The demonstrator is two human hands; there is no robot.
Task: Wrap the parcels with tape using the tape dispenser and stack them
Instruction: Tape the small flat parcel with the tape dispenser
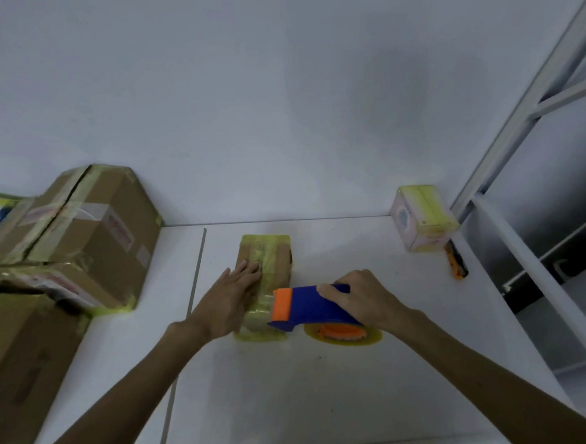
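The small parcel (273, 254) lies on the white table (295, 393) a little below the middle of the view, and its long axis runs from 6 to 12 o'clock, away from the person. The left hand (233, 301) comes to it from 7 o'clock and lies flat on its top, with fingers straight and close together, pressing it down; it holds nothing. The right hand (354, 300) is at 4 o'clock of the parcel, with the fingers curled round the blue body of the tape dispenser (310, 306). The dispenser lies across the parcel's axis, from 3 to 9 o'clock, and its orange mouth touches the near end of the parcel. So I judge that the next pull has to go over or around this near end, while the left hand, the one nearer to the parcel, stops it from sliding. The parcel is a low block of brown cardboard, partly covered with glossy yellowish tape that wrinkles at the edges. The tape roll (343, 335) under the dispenser has an orange core and a yellowish ring. At 9 o'clock stand big cartons (90, 234), stacked, dull brown with bands of tape; at 2 o'clock is a pale box (421, 217) with the same tape, and a cutter (457, 260) just beside it
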